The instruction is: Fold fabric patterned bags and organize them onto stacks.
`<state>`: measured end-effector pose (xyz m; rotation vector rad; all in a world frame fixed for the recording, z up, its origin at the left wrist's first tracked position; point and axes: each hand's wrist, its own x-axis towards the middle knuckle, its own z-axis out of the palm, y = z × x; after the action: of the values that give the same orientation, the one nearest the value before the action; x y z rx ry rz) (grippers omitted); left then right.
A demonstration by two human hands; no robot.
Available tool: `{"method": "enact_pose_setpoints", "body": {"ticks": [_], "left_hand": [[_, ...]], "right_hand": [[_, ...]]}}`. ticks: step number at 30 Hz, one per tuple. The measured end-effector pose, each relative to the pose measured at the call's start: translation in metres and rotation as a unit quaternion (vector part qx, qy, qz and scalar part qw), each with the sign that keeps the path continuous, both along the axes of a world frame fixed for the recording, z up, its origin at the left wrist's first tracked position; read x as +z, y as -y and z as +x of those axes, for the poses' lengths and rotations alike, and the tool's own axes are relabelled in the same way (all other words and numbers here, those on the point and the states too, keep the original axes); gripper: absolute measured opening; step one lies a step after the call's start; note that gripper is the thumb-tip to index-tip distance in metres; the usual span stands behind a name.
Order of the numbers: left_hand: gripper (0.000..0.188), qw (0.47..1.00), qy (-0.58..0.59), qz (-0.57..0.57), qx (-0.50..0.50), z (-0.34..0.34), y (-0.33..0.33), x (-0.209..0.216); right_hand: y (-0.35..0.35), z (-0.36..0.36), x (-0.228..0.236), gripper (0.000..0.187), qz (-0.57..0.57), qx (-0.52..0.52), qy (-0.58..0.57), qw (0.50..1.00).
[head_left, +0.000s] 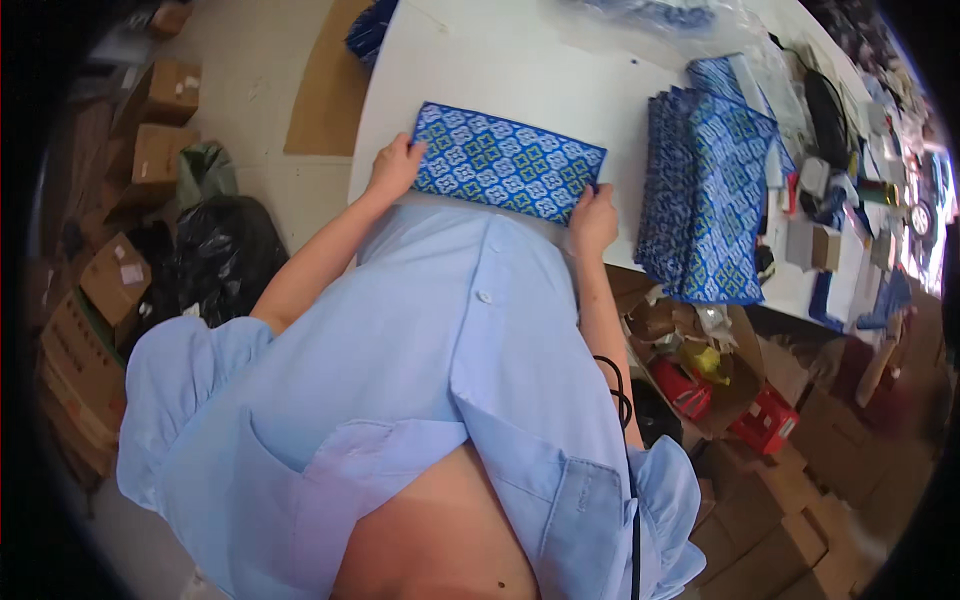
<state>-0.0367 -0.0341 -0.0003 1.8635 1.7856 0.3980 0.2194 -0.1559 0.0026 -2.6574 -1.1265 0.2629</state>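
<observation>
A flat rectangular piece of folded fabric (505,165), blue with a white and green lattice pattern, lies at the near edge of the white table (490,60). My left hand (399,165) grips its left end, thumb on top. At the opposite end, my right hand (595,218) pinches the near right corner; the fingers beneath the cloth are hidden. To the right, a stack of similar patterned fabric pieces (725,200) overhangs the table's front edge, some layers fanned out.
Clear plastic wrapping (680,25) lies at the table's far side. Assorted small items crowd the right end, including a cardboard box (825,247). Below on the right stands an open carton (665,325) of scraps. A black bag (230,260) and cartons (165,155) fill the left floor.
</observation>
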Motion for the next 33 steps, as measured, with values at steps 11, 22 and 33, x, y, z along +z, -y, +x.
{"method": "enact_pose_setpoints", "body": {"ticks": [11,22,33], "left_hand": [[0.025,0.997,-0.043,0.047,0.039,0.024,0.005,0.009],[0.023,0.991,0.080,-0.001,-0.111,0.009,-0.064,0.067],[0.026,0.775,0.319,0.219,-0.499,0.316,-0.079,0.180]], "right_hand": [[-0.001,-0.011,0.022,0.022,-0.001,-0.042,-0.011,0.999],[0.012,0.008,0.059,0.016,0.293,-0.053,-0.386,0.873],[0.113,0.075,0.179,0.026,0.537,-0.297,-0.020,0.789]]}}
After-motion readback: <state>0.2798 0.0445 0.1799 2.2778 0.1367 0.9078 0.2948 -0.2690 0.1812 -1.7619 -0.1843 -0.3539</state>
